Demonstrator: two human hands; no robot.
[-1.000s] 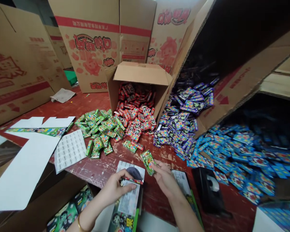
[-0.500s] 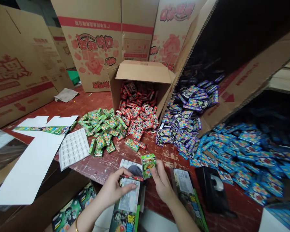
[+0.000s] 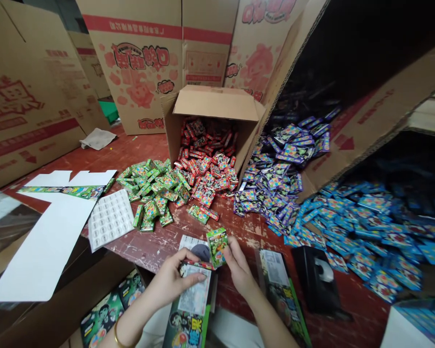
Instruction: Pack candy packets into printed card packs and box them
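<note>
Head view: left hand, bottom centre, grips dark green printed cardboard carton. Right hand pinches small bright-green rectangular cardboard box beside carton's upper end, lower centre; whether they touch, hard to tell. Similar small green boxes heaped left of centre on worn red tabletop.

From my remote feed, this looks like a packing workshop: printed cartons at eleven o'clock, a box spilling red packets at twelve, a tape dispenser at four, on a worn table.
</note>
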